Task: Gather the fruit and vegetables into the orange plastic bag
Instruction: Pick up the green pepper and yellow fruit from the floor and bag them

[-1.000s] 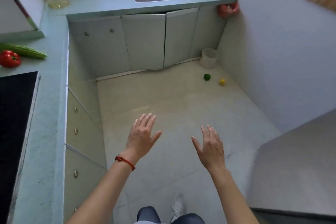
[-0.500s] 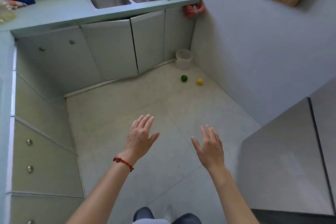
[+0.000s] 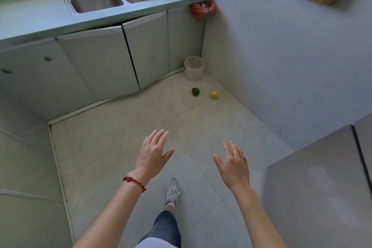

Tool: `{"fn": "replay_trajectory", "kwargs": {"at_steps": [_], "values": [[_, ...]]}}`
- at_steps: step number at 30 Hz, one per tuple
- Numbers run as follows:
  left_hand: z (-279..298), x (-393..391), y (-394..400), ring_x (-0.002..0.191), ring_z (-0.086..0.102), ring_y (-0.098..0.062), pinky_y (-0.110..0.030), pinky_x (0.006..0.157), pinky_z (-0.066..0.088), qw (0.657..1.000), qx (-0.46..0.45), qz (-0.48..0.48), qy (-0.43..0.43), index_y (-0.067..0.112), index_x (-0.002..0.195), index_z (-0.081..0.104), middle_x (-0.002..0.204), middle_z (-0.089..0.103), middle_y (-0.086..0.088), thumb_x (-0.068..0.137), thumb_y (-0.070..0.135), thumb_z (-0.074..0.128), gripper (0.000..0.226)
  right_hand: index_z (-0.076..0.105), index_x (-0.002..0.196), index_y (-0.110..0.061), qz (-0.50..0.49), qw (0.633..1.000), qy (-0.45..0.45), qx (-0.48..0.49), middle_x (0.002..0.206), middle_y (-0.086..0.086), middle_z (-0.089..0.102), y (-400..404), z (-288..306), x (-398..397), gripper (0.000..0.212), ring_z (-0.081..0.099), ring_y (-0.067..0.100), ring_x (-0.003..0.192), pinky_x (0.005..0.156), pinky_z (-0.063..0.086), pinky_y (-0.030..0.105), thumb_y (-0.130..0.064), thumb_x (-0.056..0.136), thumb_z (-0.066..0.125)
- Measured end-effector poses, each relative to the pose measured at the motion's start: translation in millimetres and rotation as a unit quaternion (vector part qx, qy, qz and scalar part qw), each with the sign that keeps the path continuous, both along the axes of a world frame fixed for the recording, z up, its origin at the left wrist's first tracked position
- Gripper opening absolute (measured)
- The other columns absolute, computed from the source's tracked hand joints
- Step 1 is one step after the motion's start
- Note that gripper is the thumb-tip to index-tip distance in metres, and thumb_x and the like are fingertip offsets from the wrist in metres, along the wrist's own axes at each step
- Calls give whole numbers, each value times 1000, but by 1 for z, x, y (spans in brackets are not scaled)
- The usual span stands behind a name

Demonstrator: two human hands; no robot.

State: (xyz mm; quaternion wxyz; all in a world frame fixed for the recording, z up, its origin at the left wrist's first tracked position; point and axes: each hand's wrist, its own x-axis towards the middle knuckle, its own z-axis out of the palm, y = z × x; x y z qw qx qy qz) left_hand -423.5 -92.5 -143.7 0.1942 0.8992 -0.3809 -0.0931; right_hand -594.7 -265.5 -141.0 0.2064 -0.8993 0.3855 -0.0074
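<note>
My left hand (image 3: pixel 154 154) and right hand (image 3: pixel 233 164) hovered empty, fingers spread, over the kitchen floor. Ahead lay a green pepper (image 3: pixel 195 91) and yellow pepper (image 3: pixel 214 94); the orange plastic bag (image 3: pixel 203 9) hung beneath the counter corner. Nothing seemed gathered yet, so I judged I next needed to walk forward and crouch.

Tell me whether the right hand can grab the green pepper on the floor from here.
Probably not yet: the right hand is open in mid-air, well short of the green pepper by the bin; bare floor lies between.
</note>
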Motion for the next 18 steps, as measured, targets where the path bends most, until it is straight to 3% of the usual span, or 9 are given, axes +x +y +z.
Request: {"fn": "replay_trajectory", "kwargs": {"at_steps": [10,18], "values": [[6,164,-125,134,36,-34,-45,110,29,999,18,-49,14,7,133,44,140,47,-15,79,58,24,77,30,141,-13,-55,998,-12,12,152,11,27,-111,8,146,59,19,24,142,113,18,34,-43,92,43],[-3,246,-218,131,40,-36,-47,108,33,997,36,-62,37,6,131,46,137,49,-16,79,58,25,76,29,142,-14,-78,996,4,32,153,9,25,-197,-3,221,60,18,22,142,113,19,34,-44,92,42]]}}
